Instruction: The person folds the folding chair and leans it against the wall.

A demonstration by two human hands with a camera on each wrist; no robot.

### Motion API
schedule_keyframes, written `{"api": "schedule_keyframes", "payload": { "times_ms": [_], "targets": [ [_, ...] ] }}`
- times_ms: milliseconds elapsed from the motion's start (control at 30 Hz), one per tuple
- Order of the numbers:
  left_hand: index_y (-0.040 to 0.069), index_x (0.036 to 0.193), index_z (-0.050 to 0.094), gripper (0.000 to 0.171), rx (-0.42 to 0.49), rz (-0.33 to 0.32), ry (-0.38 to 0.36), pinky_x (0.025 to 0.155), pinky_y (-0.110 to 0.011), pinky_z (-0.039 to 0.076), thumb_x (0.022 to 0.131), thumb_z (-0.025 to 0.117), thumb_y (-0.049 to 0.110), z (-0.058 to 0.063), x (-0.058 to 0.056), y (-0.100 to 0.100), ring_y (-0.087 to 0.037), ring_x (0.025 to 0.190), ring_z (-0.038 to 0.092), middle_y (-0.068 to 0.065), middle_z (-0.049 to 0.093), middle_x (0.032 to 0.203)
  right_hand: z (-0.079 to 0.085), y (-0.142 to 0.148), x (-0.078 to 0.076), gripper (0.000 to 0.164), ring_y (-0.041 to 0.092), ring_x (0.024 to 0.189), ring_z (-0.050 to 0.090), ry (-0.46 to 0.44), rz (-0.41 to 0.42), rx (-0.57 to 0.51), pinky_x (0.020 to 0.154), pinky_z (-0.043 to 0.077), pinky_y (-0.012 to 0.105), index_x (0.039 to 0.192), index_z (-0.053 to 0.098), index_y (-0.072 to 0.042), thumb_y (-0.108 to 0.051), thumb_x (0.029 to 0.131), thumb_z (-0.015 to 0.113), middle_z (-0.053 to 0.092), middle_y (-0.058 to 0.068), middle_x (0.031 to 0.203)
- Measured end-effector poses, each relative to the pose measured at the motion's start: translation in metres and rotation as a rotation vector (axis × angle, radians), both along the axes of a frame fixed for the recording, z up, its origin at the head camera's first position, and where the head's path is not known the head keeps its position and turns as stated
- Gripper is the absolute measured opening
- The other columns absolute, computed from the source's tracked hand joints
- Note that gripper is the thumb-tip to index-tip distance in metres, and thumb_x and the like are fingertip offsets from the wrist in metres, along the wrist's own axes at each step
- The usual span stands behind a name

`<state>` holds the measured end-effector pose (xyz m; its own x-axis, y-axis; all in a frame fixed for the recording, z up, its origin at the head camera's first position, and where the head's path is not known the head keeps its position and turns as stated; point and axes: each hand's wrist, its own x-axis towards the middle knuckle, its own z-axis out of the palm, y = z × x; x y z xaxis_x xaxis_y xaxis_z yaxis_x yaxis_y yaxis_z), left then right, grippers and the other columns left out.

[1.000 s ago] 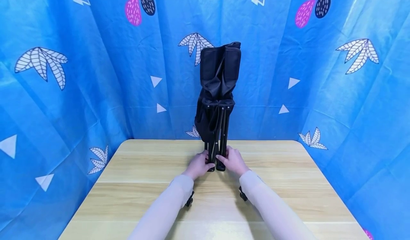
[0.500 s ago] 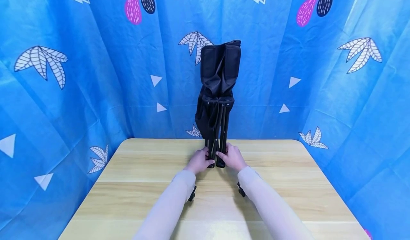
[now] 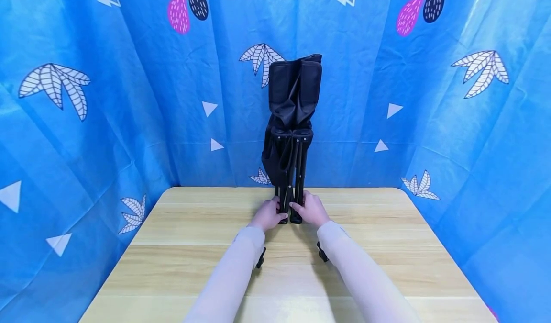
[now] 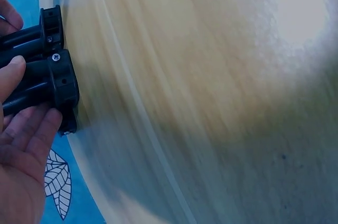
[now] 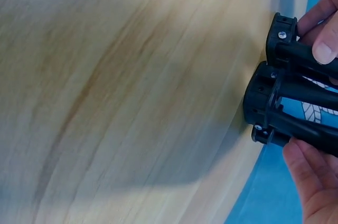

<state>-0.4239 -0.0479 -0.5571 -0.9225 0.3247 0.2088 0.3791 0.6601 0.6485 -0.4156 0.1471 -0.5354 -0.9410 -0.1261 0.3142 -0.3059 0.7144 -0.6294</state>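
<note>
A folded black camping chair (image 3: 294, 103) stands upright near the far side of the table, its fabric gathered above slim dark legs. Low on its left legs, my left hand (image 3: 267, 215) holds on, thumb on the near side. My right hand (image 3: 313, 210) grips the right legs just above the foot, its thumb across the front. The left wrist view shows the black plastic feet (image 4: 64, 78) with screws, my left fingers (image 4: 37, 134) beneath the tubes. In the right wrist view, my right fingers (image 5: 306, 168) touch a tube from below; that thumb is out of sight.
The light wooden table (image 3: 206, 256) has rounded far corners. Blue patterned curtains (image 3: 224, 93) hang close behind it and along both sides, with the chair's upper part in front of the back one.
Both hands have shifted slightly away from me together with the chair, whose feet sit a little farther back. The grips look the same.
</note>
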Motion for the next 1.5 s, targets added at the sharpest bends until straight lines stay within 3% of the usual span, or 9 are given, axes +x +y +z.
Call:
{"api": "schedule_keyframes", "payload": {
  "times_ms": [467,733,967,1233,1500],
  "targets": [
    [0.0,0.124,0.065,0.035,0.008,0.027,-0.009,0.096,-0.048,0.062,0.096,0.083,0.011,0.005,-0.001,0.001,-0.033,0.102,0.078,-0.018,0.08,0.109,0.003,-0.004,-0.005,0.031,0.021,0.078,0.068,-0.056,-0.001,-0.016,0.079,0.061,0.045,0.112,0.069,0.001,-0.026,0.101,0.079,0.075,0.011,0.089],
    [0.0,0.139,0.062,0.043,0.039,0.066,-0.069,0.1,-0.05,0.06,0.101,0.079,0.013,0.009,0.0,0.006,-0.036,0.112,0.076,-0.02,0.078,0.119,-0.001,-0.002,-0.014,0.035,0.019,0.079,0.071,-0.09,-0.003,-0.061,0.079,0.061,0.043,0.119,0.067,0.003,-0.026,0.102,0.078,0.078,0.01,0.092],
    [-0.001,0.144,0.059,0.049,0.052,0.094,-0.064,0.102,-0.051,0.06,0.101,0.078,0.012,0.005,-0.006,0.009,-0.037,0.116,0.074,-0.022,0.077,0.123,-0.004,-0.002,-0.02,0.035,0.022,0.089,0.076,-0.123,-0.007,-0.111,0.083,0.063,0.044,0.125,0.067,0.0,-0.027,0.104,0.076,0.081,0.014,0.104],
    [-0.001,0.148,0.056,0.055,0.064,0.133,-0.059,0.098,-0.052,0.061,0.1,0.079,0.012,0.006,-0.009,0.01,-0.038,0.113,0.074,-0.022,0.077,0.12,0.001,-0.006,-0.022,0.05,0.03,0.098,0.078,-0.147,-0.035,-0.096,0.09,0.063,0.048,0.14,0.061,0.002,-0.028,0.104,0.077,0.08,0.02,0.114],
    [0.0,0.144,0.059,0.051,0.027,0.15,-0.038,0.097,-0.05,0.061,0.1,0.08,0.015,0.006,-0.013,0.011,-0.036,0.11,0.075,-0.02,0.078,0.115,0.004,-0.007,-0.025,0.051,0.027,0.09,0.077,-0.153,-0.058,-0.084,0.084,0.063,0.046,0.141,0.061,0.001,-0.029,0.103,0.078,0.08,0.019,0.108]
  ]
}}
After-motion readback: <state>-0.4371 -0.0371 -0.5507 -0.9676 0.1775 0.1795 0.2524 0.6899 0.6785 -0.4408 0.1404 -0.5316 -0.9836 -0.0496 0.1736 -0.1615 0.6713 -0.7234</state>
